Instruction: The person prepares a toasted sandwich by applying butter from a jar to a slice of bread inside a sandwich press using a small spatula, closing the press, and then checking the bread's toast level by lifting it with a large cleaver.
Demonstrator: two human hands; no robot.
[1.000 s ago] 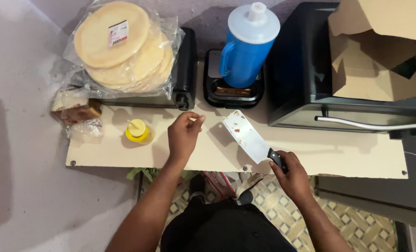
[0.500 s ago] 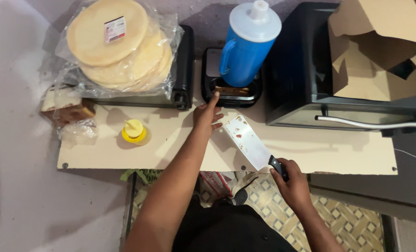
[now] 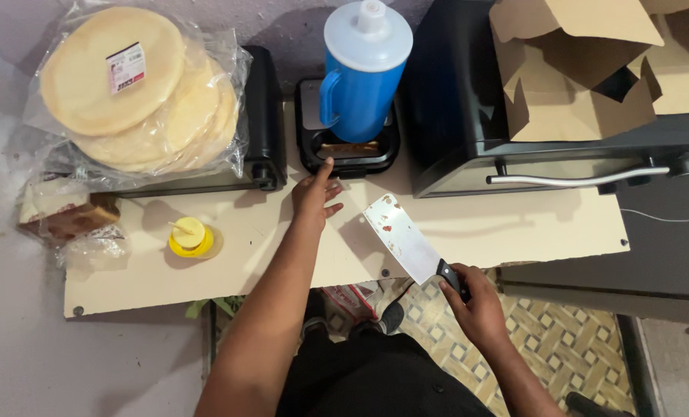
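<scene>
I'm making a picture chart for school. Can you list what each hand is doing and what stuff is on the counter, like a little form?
Left hand: reaching to the front edge of the small black appliance, fingertips at it
Right hand: gripping the cleaver by its black handle
Cleaver blade: wide, with reddish smears, over the counter
On the appliance: blue jug with white lid
Left side: bagged flatbreads, yellow bottle
Right side: black oven, cardboard box on top
</scene>
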